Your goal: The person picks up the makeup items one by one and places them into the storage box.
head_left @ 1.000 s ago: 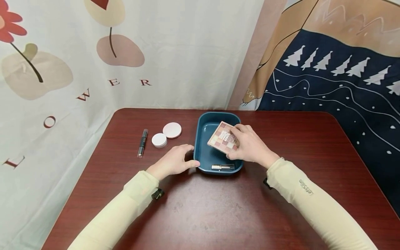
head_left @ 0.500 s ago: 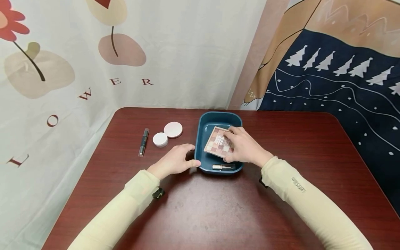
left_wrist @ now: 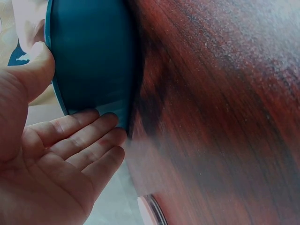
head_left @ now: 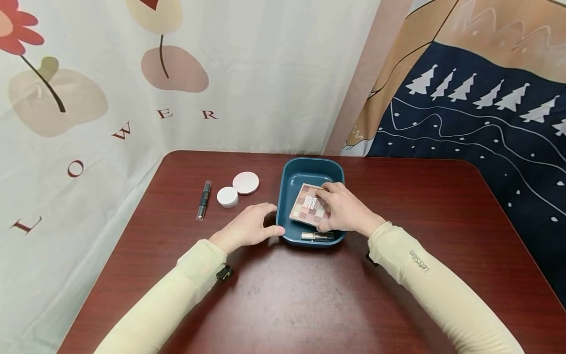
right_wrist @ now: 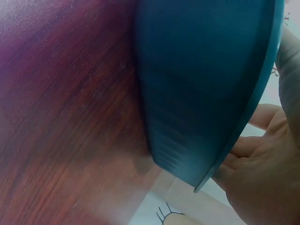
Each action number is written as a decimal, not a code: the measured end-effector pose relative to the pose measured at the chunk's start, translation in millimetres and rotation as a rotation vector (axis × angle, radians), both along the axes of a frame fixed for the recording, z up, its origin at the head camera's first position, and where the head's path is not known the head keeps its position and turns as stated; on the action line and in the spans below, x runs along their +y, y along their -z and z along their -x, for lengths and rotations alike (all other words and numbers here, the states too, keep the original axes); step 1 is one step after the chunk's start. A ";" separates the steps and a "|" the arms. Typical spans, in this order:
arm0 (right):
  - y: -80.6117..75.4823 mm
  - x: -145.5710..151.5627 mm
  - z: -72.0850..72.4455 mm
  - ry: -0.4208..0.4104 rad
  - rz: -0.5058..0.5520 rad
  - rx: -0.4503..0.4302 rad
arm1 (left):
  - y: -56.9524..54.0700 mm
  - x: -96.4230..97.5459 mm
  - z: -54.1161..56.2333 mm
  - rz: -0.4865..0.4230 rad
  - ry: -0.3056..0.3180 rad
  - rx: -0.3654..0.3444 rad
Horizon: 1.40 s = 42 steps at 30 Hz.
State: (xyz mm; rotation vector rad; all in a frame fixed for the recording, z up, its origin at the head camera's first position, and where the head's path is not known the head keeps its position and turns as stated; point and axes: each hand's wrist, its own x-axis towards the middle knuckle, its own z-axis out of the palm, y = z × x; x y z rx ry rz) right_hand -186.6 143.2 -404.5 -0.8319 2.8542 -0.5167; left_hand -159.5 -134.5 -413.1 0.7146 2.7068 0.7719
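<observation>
A blue plastic tray (head_left: pixel 288 196) stands on the table. Inside it my right hand (head_left: pixel 347 209) grips the right side of a square eyeshadow palette (head_left: pixel 307 206) with a checked lid, low in the tray and slightly turned. A lipstick-like tube (head_left: pixel 316 236) lies at the tray's near end. My left hand (head_left: pixel 247 225) rests at the tray's left side, thumb at the rim and fingers extended along the outer wall (left_wrist: pixel 93 56). In the right wrist view, the tray's wall hides the palette and the fingertips of my right hand (right_wrist: pixel 267 164).
Left of the tray lie a small white round jar (head_left: pixel 227 197), a larger pale round compact (head_left: pixel 245 183) and a dark double-ended cosmetic stick (head_left: pixel 204 200). Printed curtains (head_left: pixel 265 73) hang behind the reddish-brown table (head_left: pixel 283 295).
My right hand has brought the palette down and a little to the left into the tray, and the palette now lies flatter. The left hand keeps its place at the tray.
</observation>
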 end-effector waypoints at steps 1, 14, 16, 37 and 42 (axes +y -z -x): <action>0.7 0.0 0.5 -0.004 0.001 -0.001 | 0.2 -0.1 0.1 0.000 -0.001 -0.002; 7.3 1.7 5.6 -0.038 0.024 -0.013 | 0.4 -0.7 -0.3 -0.003 0.001 -0.006; 10.5 2.8 6.3 -0.045 0.037 -0.005 | 0.6 -0.6 -0.7 -0.003 0.003 -0.004; 17.0 6.1 6.4 -0.113 0.002 0.061 | 1.7 -0.6 -0.5 -0.003 -0.014 -0.023; 16.1 6.3 6.2 -0.127 -0.020 0.056 | 0.6 -0.4 -0.4 -0.004 -0.014 -0.021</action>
